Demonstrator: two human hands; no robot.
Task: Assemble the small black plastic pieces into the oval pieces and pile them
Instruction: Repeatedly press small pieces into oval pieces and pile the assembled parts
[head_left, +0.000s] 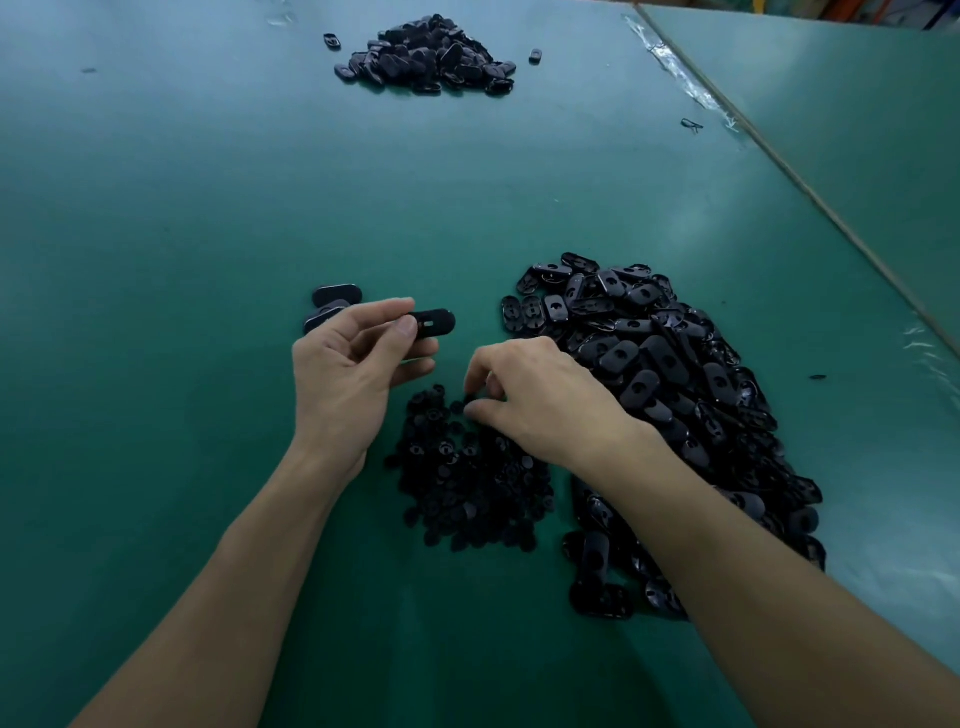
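Observation:
My left hand pinches a black oval piece between thumb and fingers, holding it just above the green table. Below it lies a heap of small black plastic pieces. My right hand reaches into the top of that heap, its curled fingertips pinching one small piece. A large pile of loose oval pieces spreads to the right, partly hidden under my right forearm. Two oval pieces lie stacked just behind my left hand.
At the far end of the green table sits another pile of oval pieces, with single pieces strayed beside it. A taped seam and the table edge run diagonally along the right side.

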